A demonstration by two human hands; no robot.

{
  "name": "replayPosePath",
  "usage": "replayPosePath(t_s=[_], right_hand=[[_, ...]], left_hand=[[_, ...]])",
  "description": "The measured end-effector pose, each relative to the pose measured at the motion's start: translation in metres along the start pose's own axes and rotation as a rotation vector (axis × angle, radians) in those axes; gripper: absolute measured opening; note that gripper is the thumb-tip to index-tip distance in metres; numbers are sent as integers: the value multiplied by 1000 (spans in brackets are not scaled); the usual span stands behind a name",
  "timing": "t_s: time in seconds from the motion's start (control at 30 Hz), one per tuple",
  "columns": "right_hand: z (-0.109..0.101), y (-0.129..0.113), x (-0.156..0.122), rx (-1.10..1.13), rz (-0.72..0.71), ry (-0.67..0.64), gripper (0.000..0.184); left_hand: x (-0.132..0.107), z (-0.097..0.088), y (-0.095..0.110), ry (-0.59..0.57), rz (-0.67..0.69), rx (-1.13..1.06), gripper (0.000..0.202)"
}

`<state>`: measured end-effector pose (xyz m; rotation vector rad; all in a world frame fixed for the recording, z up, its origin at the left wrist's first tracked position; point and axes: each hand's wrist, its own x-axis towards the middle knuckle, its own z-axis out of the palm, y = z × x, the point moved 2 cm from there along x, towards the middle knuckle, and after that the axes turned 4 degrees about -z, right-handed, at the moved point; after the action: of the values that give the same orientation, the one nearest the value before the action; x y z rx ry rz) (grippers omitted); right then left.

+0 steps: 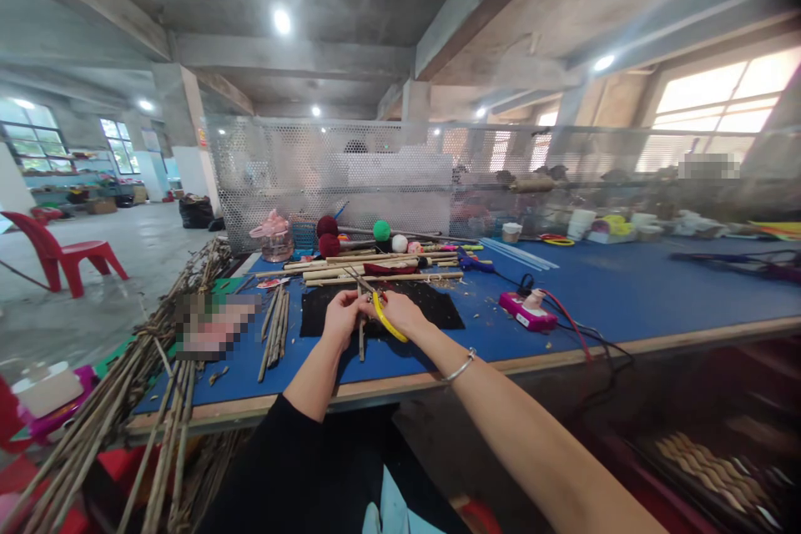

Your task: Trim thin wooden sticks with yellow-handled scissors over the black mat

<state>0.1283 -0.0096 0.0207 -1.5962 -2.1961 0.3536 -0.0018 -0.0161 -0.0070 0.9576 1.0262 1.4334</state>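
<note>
My left hand (341,319) is closed around a thin stick (361,342) that hangs upright over a black mat (438,306). My right hand (400,310) grips a pair of yellow-handled scissors (389,320), its blades pointing up and left beside the stick. The two hands nearly meet, so the contact between blades and stick is partly hidden. Left of the mat lies a bundle of short cut sticks (275,329). Just behind the hands are several pale rods (350,271) and a dark red piece of material (391,268).
Long branches (118,392) lean across the table's left edge. Yarn balls, among them a green one (381,230), sit at the back before a perforated metal screen (281,175). A pink power strip (527,313) with trailing cables is at right. A red chair (78,254) stands far left.
</note>
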Motion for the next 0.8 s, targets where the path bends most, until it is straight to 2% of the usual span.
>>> replayPosePath(t_s=[0.27,0.47,0.6,0.8], right_hand=[[8,14,2,6,62,-26,61],[8,20,-2,3,47,-46,55],[1,21,-6,-78,101,67,55],[0,26,-4,-27,204,259,53]], left_hand=[[-1,1,1,52,-62,63,38],[-1,0,1,104,-130,128,27],[-1,0,4,86,-111,79,25],[-3,1,6,-50,-129,-96,36]])
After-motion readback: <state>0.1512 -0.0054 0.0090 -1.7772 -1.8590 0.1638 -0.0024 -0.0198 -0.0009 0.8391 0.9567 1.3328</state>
